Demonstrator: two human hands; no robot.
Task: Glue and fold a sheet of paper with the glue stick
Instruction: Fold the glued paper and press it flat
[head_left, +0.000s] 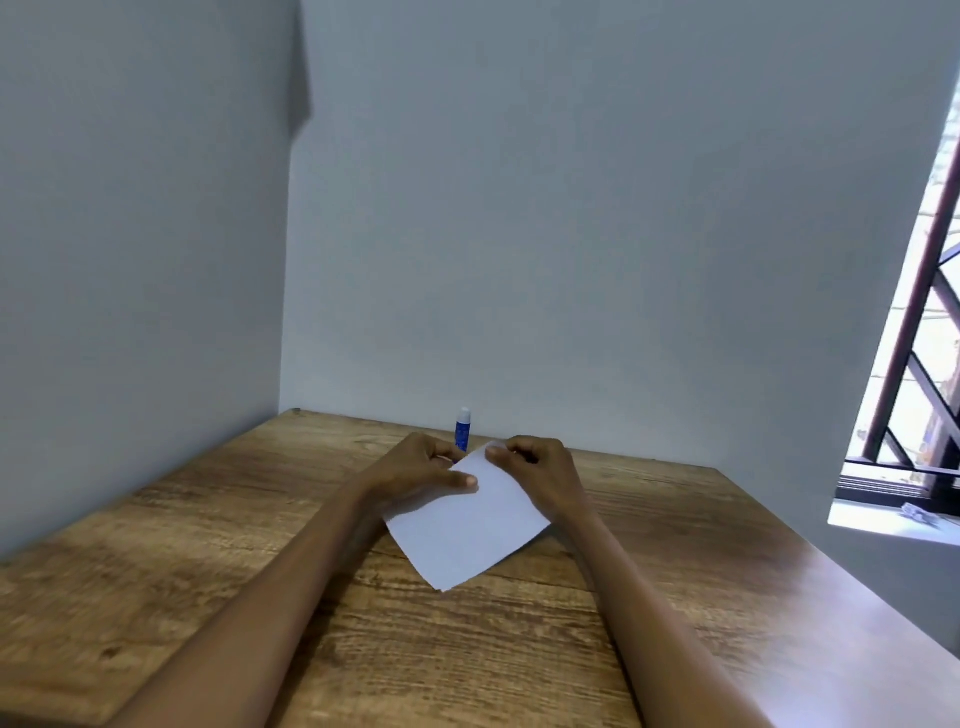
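The wooden table carries the work, set into a corner of grey walls. The left hand rests on the left far edge of the sheet of paper, thumb laid flat across it and fingers curled under at the edge, gripping it. The glue stick stands upright and capped just behind the hands, near the wall, apart from the paper. The right hand pinches the far corner of the sheet between thumb and curled fingers. The sheet lies skewed on the table, near corner toward the person. Judged step: folding, with the far edge being aligned. The next move calls for pressing a crease flat. A barred window stands at the right.
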